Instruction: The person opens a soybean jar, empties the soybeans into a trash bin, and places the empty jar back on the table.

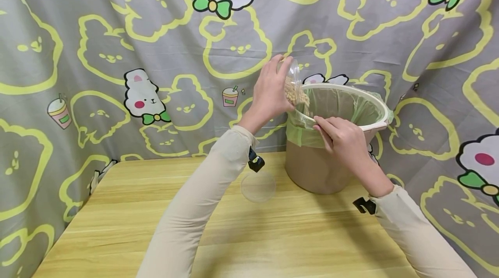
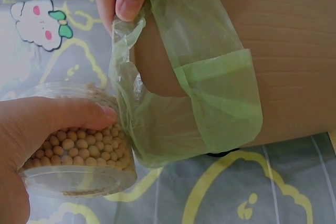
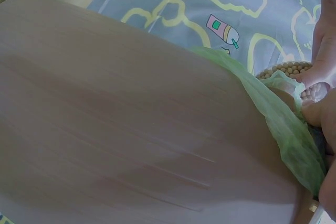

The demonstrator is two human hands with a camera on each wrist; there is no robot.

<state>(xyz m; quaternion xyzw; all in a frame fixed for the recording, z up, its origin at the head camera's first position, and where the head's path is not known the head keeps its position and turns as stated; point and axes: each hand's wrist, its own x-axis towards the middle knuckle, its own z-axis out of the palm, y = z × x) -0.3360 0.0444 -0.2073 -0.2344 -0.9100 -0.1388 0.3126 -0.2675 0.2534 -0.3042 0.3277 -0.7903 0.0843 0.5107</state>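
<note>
My left hand [image 1: 271, 87] grips a clear plastic jar [image 2: 100, 179] of round, pale soybeans [image 2: 79, 148], tipped on its side at the left rim of a brown trash can [image 1: 317, 165]. Beans spill from the jar's mouth toward the inside of the can. A thin green trash bag [image 1: 300, 136] lines the can and folds over its white rim [image 1: 368, 96]. With thumb and fingers, my right hand [image 1: 343, 139] pinches the near rim and the bag there. In the left wrist view, the left thumb lies along the jar's side.
A clear round lid [image 1: 258, 186] lies on the wooden table [image 1: 163, 221], left of the can and below the left forearm. Behind the table hangs a grey curtain [image 1: 163, 44] with yellow cartoon outlines, close to the can's back.
</note>
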